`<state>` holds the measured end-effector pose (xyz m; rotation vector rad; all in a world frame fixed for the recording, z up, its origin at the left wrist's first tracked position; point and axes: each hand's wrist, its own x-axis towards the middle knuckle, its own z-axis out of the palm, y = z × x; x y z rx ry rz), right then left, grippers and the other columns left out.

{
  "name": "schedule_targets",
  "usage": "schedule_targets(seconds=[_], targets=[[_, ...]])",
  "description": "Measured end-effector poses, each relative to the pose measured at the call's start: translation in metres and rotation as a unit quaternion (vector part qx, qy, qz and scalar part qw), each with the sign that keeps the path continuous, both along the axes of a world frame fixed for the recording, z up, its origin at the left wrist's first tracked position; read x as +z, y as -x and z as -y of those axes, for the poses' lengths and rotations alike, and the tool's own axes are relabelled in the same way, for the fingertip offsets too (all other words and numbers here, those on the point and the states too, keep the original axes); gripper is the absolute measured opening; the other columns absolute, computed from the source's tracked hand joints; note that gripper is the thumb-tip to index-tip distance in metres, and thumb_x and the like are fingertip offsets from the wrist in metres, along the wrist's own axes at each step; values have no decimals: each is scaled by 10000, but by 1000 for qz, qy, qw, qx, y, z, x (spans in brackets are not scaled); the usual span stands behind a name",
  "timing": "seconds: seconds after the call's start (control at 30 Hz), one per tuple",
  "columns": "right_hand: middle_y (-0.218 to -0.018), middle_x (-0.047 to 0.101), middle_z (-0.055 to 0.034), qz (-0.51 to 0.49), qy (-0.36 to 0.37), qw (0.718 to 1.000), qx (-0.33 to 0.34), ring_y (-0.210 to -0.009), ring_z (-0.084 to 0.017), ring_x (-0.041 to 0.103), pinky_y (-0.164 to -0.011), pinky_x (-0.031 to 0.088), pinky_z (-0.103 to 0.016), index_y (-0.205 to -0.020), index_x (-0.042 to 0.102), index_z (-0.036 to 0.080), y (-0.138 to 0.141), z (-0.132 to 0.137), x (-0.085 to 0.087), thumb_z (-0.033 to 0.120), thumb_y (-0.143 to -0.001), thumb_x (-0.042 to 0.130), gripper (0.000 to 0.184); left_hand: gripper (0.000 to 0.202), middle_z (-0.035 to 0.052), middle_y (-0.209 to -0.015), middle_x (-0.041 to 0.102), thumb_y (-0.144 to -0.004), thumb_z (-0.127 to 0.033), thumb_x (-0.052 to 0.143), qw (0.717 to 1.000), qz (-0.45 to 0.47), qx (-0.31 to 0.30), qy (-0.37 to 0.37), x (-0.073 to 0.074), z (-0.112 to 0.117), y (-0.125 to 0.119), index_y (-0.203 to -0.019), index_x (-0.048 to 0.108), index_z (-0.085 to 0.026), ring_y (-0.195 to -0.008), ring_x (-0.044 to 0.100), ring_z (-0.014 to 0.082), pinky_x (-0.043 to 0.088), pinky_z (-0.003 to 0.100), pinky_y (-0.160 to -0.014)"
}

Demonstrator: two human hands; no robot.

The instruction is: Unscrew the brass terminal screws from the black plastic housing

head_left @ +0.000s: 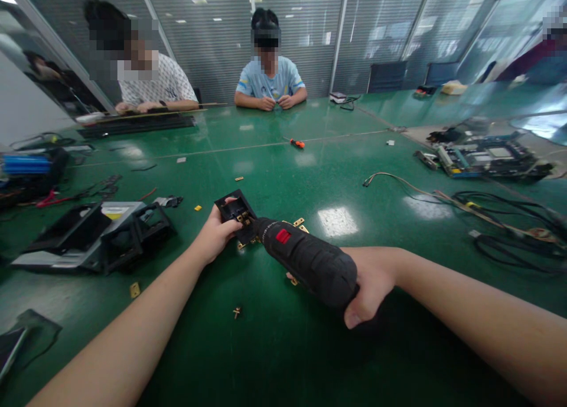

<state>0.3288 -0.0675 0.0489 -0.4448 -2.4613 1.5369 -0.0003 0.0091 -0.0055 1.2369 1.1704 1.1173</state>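
Observation:
My left hand point(215, 234) grips a small black plastic socket part point(235, 211) with brass contacts, pressed down on the green table point(283, 348). Closed around the handle of a black electric screwdriver point(305, 259) with a red switch is my right hand point(370, 286). The tool's tip points at the brass contacts in the black part. Small brass pieces point(299, 222) lie beside the part, and another brass piece point(237, 312) lies nearer me.
A dismantled black and grey device point(93, 234) sits at left. A circuit board point(482, 158) and tangled cables point(509, 218) lie at right. An orange-handled screwdriver point(296, 143) rests mid-table. Two people sit at the far side; a third is at far right.

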Motion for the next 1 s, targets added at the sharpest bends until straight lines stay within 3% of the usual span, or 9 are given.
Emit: schedule_targets(seconds=[0.3, 0.57, 0.77, 1.0], targets=[[-1707, 253, -176, -10, 3, 1000, -9, -1547, -428, 282, -1249, 268, -478, -1631, 276, 156, 1, 2, 1, 423, -703, 840, 1118, 709, -7, -1093, 652, -608, -176, 752, 1000, 10, -4, 5, 2, 1, -1, -1258, 496, -295, -973, 689, 226, 585, 402, -868], [-1659, 372, -170, -36, 27, 999, 13, -1446, -389, 476, -1171, 415, -464, -1613, 345, 194, 0, -2, -7, 393, -690, 855, 1073, 700, -5, -1102, 655, -619, -176, 733, 1000, 2, -7, 0, 4, 2, -2, -1265, 494, -299, -963, 692, 230, 594, 416, -858], [-1711, 255, -188, -46, 42, 998, -2, -1511, -422, 362, -1116, 469, -421, -1631, 282, 168, 1, -1, -5, 416, -661, 880, 1167, 710, -11, -1076, 658, -603, -170, 739, 1000, 9, -2, 6, 4, 2, -3, -1257, 495, -299, -946, 697, 229, 597, 424, -861], [-1635, 378, -185, -52, 57, 997, -3, -1501, -408, 362, -1158, 424, -441, -1549, 413, 144, -2, -3, -11, 415, -654, 906, 1058, 719, -14, -1062, 660, -587, -173, 748, 1000, 15, 2, 12, 5, 3, -3, -1247, 491, -294, -930, 693, 221, 595, 402, -847]])
